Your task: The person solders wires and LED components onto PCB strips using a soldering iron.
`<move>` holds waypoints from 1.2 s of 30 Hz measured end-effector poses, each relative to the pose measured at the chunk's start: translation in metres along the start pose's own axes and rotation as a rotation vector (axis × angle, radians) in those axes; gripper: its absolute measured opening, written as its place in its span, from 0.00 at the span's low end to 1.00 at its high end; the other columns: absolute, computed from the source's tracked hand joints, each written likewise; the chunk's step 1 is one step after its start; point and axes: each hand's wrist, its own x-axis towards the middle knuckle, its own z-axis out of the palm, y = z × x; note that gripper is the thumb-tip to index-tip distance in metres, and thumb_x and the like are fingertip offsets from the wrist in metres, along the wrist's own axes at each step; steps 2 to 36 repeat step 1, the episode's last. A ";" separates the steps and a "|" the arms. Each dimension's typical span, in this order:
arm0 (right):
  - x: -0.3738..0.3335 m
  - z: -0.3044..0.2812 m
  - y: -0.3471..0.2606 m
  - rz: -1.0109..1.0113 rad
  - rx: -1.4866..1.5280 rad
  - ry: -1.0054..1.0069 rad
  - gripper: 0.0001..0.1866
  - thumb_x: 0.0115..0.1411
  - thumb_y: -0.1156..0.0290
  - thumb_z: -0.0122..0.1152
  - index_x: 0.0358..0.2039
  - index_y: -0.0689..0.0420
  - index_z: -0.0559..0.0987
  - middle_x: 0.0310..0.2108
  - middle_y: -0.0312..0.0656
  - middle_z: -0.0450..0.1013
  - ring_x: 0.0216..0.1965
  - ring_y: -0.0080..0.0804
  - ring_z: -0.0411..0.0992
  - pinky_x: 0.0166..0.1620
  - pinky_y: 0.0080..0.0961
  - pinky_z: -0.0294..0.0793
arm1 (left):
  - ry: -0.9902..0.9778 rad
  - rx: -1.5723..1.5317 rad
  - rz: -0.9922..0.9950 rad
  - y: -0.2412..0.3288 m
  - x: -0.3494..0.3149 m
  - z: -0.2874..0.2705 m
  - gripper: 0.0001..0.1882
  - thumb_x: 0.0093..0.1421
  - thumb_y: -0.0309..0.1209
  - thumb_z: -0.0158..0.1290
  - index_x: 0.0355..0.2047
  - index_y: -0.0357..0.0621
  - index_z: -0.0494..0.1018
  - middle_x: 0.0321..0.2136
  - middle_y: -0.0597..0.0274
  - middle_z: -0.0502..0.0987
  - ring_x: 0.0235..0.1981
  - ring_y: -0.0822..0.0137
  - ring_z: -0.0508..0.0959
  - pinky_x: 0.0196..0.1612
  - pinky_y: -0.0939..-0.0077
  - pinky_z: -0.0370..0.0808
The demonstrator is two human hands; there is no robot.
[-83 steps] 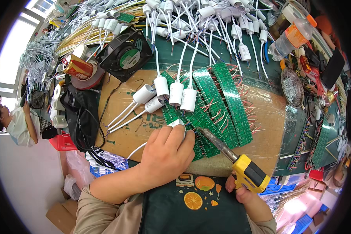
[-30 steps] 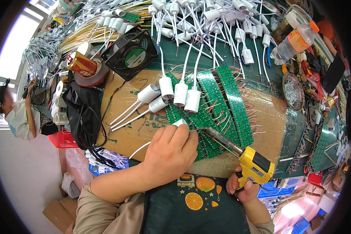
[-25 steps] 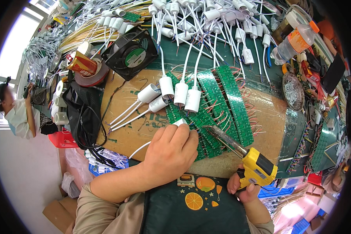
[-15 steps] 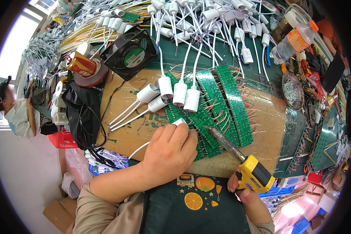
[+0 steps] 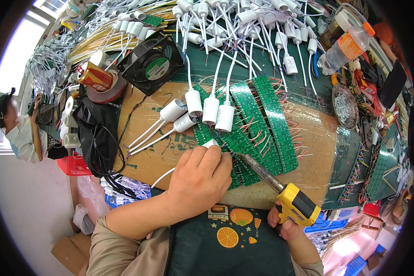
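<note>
A round metal dish (image 5: 344, 105) at the bench's right holds grey scraps; a clear bottle with an orange cap (image 5: 342, 47) lies beyond it. I see my left hand (image 5: 198, 177) curled, fingers pinching a white plug (image 5: 210, 143) against the green circuit strips (image 5: 255, 124). My right hand (image 5: 290, 230) grips the yellow-handled soldering iron (image 5: 273, 181), its tip just beside the plug. Brown cardboard (image 5: 310, 152) covers the bench; a black fan (image 5: 152, 63) sits behind, and another person (image 5: 18, 131) sits far left.

We see khaki-tan sleeves pushed up both forearms, bare left hand (image 5: 198, 177) and right hand (image 5: 287, 225), and our dark green apron (image 5: 225, 248) printed with orange slices.
</note>
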 end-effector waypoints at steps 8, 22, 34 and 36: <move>0.000 0.000 0.000 0.000 -0.008 -0.001 0.41 0.45 0.48 0.72 0.53 0.57 0.67 0.23 0.37 0.66 0.22 0.28 0.65 0.26 0.25 0.64 | -0.003 -0.002 -0.003 0.000 0.000 0.000 0.18 0.41 0.26 0.58 0.36 0.39 0.75 0.32 0.57 0.69 0.28 0.62 0.71 0.30 0.69 0.67; 0.000 0.000 0.000 0.000 -0.008 -0.001 0.41 0.45 0.48 0.72 0.53 0.57 0.67 0.23 0.37 0.66 0.22 0.28 0.65 0.26 0.25 0.64 | -0.003 -0.002 -0.003 0.000 0.000 0.000 0.18 0.41 0.26 0.58 0.36 0.39 0.75 0.32 0.57 0.69 0.28 0.62 0.71 0.30 0.69 0.67; 0.000 0.000 0.000 0.000 -0.008 -0.001 0.41 0.45 0.48 0.72 0.53 0.57 0.67 0.23 0.37 0.66 0.22 0.28 0.65 0.26 0.25 0.64 | -0.003 -0.002 -0.003 0.000 0.000 0.000 0.18 0.41 0.26 0.58 0.36 0.39 0.75 0.32 0.57 0.69 0.28 0.62 0.71 0.30 0.69 0.67; 0.000 0.000 0.000 0.000 -0.008 -0.001 0.41 0.45 0.48 0.72 0.53 0.57 0.67 0.23 0.37 0.66 0.22 0.28 0.65 0.26 0.25 0.64 | -0.003 -0.002 -0.003 0.000 0.000 0.000 0.18 0.41 0.26 0.58 0.36 0.39 0.75 0.32 0.57 0.69 0.28 0.62 0.71 0.30 0.69 0.67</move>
